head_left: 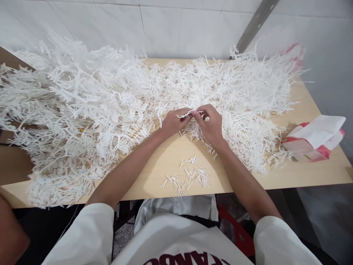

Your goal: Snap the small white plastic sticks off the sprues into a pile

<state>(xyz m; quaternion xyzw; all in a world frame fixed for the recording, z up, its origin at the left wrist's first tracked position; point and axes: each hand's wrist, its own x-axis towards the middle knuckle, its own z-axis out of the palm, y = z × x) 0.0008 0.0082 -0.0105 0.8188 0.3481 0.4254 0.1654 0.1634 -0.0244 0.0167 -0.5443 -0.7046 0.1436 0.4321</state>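
I see left hand (173, 122) and right hand (211, 124) pinching a white sprig (184, 115), its middle hidden; I can't see inside the packet (299, 148).

A red-and-white tissue pack (305, 149) is lying at the right of the worktop (309, 173); behind, a metal post (255, 25) is slanting before white wall tiles (160, 27).

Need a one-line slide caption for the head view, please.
Left hand and right hand hold a white strand before a heaped white pile.
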